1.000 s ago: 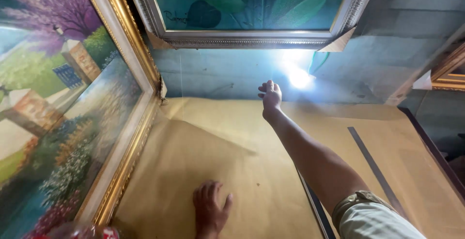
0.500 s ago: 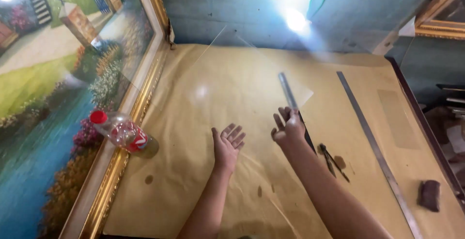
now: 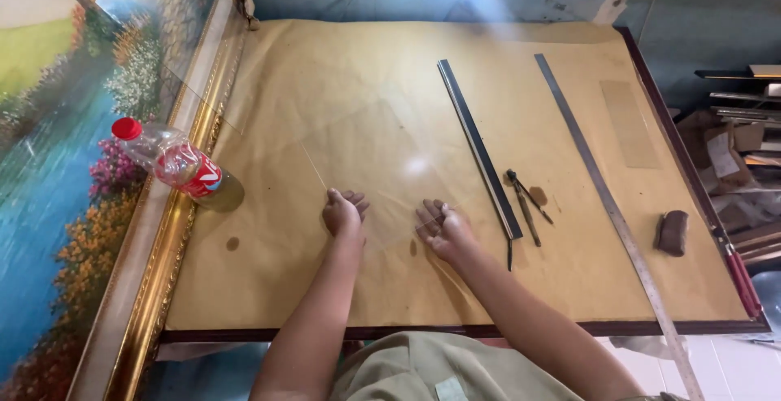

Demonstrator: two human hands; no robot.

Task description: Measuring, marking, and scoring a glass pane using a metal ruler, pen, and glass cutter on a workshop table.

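Head view shows both hands low on a clear, nearly invisible glass sheet (image 3: 366,149) that lies flat on the brown-paper-covered bench (image 3: 342,67), its faint edge running diagonally from the left side toward the near middle. The left hand (image 3: 342,212) rests knuckles-up with fingers curled under, pressing on the glass near the bench's near edge; it grips nothing I can make out. The right hand (image 3: 443,228) lies just beside it, fingers half curled against the sheet; whether they pinch an edge I cannot tell. To handle such a pane well, I judge that pressure should stay even and flat, palms spread, away from the sharp rim. Both forearms reach straight forward from the near edge, elbows low.

Right of the hands lie a long dark straightedge (image 3: 478,145), a small metal cutting tool (image 3: 525,202) and a long steel ruler (image 3: 606,206). A clear plastic bottle with a red cap (image 3: 175,159) lies at the left edge.
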